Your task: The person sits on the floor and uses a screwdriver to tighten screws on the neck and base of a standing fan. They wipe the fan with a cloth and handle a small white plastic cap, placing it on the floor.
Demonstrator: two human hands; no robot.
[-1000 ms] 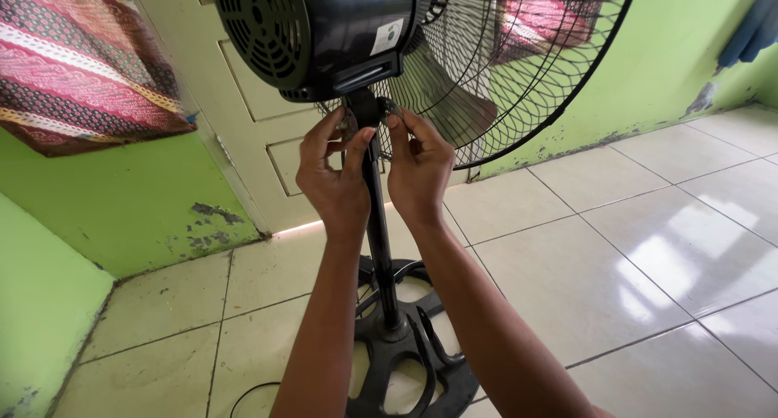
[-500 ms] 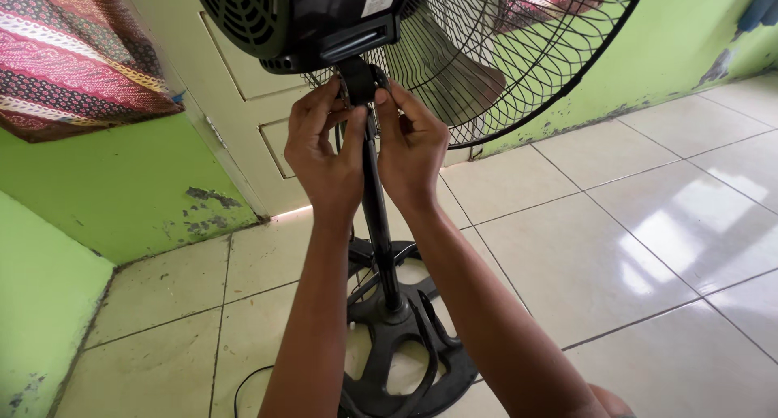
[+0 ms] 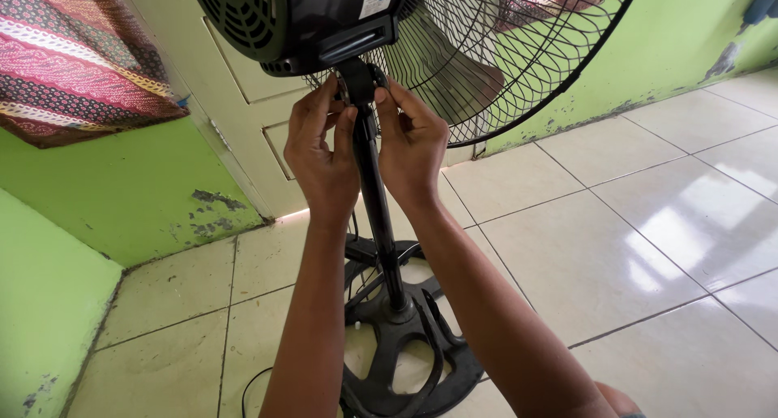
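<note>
A black standing fan fills the middle of the head view. Its motor housing (image 3: 284,21) is at the top, its wire grille (image 3: 519,53) reaches right, and its round base (image 3: 405,345) sits on the floor. My left hand (image 3: 324,155) and my right hand (image 3: 409,142) both grip the black joint (image 3: 356,82) where the pole (image 3: 379,215) meets the housing. The fingertips of both hands press on the joint from either side. What lies under the fingers is hidden.
A pale cream door (image 3: 243,118) stands behind the fan. Green walls (image 3: 121,199) run left and right, with a striped patterned cloth (image 3: 73,53) hanging at upper left. A black cord (image 3: 251,386) lies on the tiled floor (image 3: 648,223) by the base.
The view has shifted so the fan head sits higher in the frame. Both hands stayed on the joint below the housing and moved up with it.
</note>
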